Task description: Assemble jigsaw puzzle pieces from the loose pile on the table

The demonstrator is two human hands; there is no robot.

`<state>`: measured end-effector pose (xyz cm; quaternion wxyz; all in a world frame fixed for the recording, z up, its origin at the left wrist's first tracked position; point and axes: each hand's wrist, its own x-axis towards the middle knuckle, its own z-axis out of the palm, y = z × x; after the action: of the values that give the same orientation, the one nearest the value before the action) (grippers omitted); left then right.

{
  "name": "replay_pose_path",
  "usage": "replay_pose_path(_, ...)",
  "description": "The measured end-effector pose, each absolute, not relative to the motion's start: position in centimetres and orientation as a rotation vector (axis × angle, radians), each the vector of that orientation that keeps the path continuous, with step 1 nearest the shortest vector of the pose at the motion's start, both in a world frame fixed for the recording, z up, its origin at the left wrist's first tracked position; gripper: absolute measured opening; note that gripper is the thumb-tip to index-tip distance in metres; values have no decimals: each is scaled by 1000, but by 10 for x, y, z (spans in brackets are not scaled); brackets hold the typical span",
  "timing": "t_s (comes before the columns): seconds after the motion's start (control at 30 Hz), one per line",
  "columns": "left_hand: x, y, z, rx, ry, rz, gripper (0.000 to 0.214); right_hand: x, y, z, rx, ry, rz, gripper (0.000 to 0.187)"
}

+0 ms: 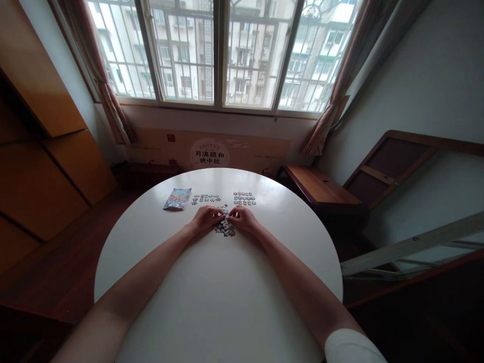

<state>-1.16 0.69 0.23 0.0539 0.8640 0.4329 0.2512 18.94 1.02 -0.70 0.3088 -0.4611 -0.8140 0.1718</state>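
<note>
Using the loose pile of puzzle pieces as my anchor for everything.

Biggest first: a wide barred window fills the wall far beyond the pile, with curtains bunched at both ends. The round white table sits under the pile, which lies a bit past the table's middle. Wooden cabinets run along well off to the pile's left. An aluminium ladder leans well off to its right, and there's a low wooden bench to the right and beyond. A printed cardboard panel stands against the wall straight beyond the pile.

Smaller stuff: a colourful packet lies beyond the pile and to its left. Two flat joined-up patches sit just beyond it, the left patch and the right patch, with a gap between them.

Hands: the left hand is right against the pile's left side and the right hand against its right side. Both have their fingers curled in, and the fingertips nearly meet over the far end of the pile. Too small to tell if either is actually pinching a piece.

Key bit: the pile sits dead between the two hands, neither one nearer. Its long axis runs away from the person, so most of it spreads back toward the wrists.
</note>
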Motion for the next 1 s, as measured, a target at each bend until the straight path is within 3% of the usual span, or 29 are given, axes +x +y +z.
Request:
replay_pose_path(0.73,-12,13,-5,2675,1300,761,33,193,16,-15,-1089,-2138,510,12)
replay_pose_path(1.0,-13,8,-2,2683,1229,1024,32,189,20,-9,-975,-1902,736,18)
